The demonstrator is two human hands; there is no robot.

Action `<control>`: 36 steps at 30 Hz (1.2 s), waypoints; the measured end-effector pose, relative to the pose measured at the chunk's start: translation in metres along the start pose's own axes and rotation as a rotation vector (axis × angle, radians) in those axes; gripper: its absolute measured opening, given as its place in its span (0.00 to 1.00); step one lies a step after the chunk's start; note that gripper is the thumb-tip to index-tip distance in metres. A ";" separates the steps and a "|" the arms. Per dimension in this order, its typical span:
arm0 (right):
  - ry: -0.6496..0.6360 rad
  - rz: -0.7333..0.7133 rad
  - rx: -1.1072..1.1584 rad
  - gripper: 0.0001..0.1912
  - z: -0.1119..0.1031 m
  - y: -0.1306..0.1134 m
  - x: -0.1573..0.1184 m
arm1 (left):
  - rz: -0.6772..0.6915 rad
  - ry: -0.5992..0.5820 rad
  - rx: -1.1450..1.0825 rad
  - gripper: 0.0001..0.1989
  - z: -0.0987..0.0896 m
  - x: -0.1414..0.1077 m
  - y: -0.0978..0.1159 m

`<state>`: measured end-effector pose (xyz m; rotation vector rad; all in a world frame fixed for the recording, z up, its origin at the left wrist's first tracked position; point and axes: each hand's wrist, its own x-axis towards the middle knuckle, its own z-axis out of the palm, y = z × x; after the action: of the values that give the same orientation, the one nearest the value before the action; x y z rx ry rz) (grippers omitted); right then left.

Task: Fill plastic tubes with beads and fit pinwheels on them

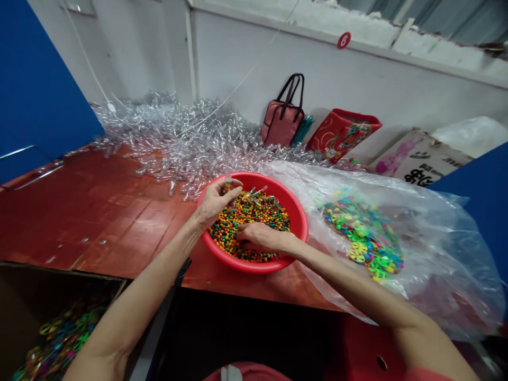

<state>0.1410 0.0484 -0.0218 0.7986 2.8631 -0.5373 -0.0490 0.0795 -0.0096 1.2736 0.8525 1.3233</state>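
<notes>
Multicoloured beads point(254, 211) fill the lower part of a red basin point(302, 219) near the front edge of the red counter point(151, 222). Small, round and loose, they are probably light, hard and slippery, apt to roll away singly; scooping from the middle of the heap should suit them better than pinching at the edge. The right hand point(260, 236) dips into them with its fingers curled down; whether these have closed on any beads cannot be told. Over the basin's far left rim, the left hand point(218, 198) keeps thumb and fingers close together, seemingly around a small clear tube point(228, 185); such tubes look light and thin-walled, best held gently by the sides. More clear tubes point(256, 196) lie on the beads. Behind spreads a large tube pile point(186, 132); to the right, bright plastic pieces point(363, 246) rest on clear sheeting point(432, 238).
</notes>
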 end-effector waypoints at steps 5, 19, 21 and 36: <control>0.268 0.020 0.440 0.05 -0.012 0.013 -0.012 | 0.025 -0.011 0.035 0.17 0.000 -0.001 0.001; 0.353 0.258 0.307 0.06 -0.034 0.063 -0.006 | -0.022 -0.033 0.074 0.17 -0.002 0.000 -0.001; 0.444 0.251 0.340 0.10 -0.049 0.060 -0.033 | -0.041 -0.041 0.079 0.18 -0.001 -0.001 0.001; 0.597 1.010 -0.135 0.12 0.040 0.144 -0.282 | -0.186 -0.155 -0.185 0.23 0.033 -0.023 0.025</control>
<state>0.4568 0.0137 -0.0440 2.4290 2.3373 0.0537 -0.0253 0.0471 0.0152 1.1080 0.7049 1.1138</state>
